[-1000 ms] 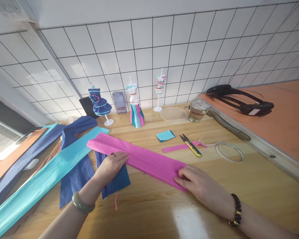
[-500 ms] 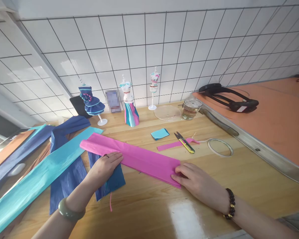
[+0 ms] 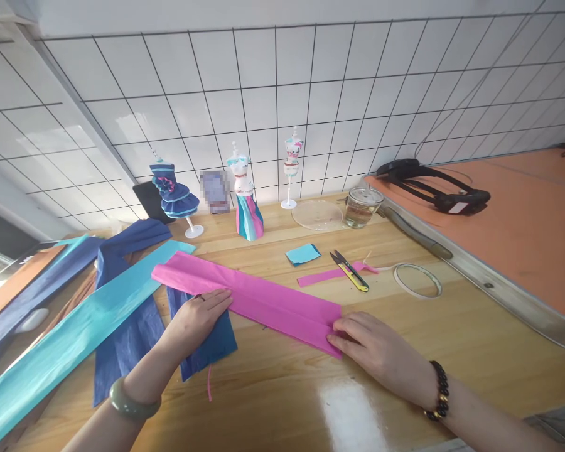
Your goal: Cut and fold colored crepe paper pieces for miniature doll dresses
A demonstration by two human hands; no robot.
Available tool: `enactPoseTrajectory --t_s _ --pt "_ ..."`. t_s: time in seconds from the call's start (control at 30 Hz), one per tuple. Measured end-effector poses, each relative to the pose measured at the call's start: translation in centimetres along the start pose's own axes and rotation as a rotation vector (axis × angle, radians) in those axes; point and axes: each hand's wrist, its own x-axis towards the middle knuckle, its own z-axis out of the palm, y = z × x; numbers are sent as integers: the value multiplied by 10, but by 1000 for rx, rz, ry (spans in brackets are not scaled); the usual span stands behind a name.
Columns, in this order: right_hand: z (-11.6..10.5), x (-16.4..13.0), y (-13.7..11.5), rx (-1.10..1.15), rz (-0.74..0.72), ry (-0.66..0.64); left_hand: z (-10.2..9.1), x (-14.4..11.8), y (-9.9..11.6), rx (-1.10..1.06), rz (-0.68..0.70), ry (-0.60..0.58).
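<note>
A long folded strip of pink crepe paper [image 3: 268, 298] lies slantwise over the wooden table, a lengthwise crease along it. My left hand [image 3: 202, 317] rests flat on its lower edge near the middle, fingers stretched out together. At the right end, my right hand [image 3: 370, 342] pinches the paper between thumb and fingers. Beneath my left hand and the pink strip is a dark blue piece of paper [image 3: 221, 339]. Beyond the strip lie yellow-handled thread snips [image 3: 351, 271] across a narrow pink strip [image 3: 317, 276], and a small folded light-blue piece [image 3: 303, 253].
Three small dress forms stand by the tiled wall: one in a blue dress [image 3: 176, 194], one in a striped skirt [image 3: 249, 216], one on a bare stand [image 3: 292, 163]. A cup of liquid [image 3: 361, 207], a tape roll [image 3: 418, 280] and turquoise paper [image 3: 75, 333] surround the work.
My right hand has shifted very slightly right and down at the end of the pink paper. My left hand stays in place on it.
</note>
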Motion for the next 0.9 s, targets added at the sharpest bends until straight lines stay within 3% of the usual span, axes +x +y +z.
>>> enactPoseTrajectory --t_s 0.33,0.67,0.9 --pt "-1 1 -1 -95 -79 -9 -4 2 4 -64 -18 44" --pt "-1 2 -4 -260 -240 68 -23 28 25 -137 -322 -86" --pt "-4 1 -4 -243 -241 75 -25 51 37 -50 -342 -158"
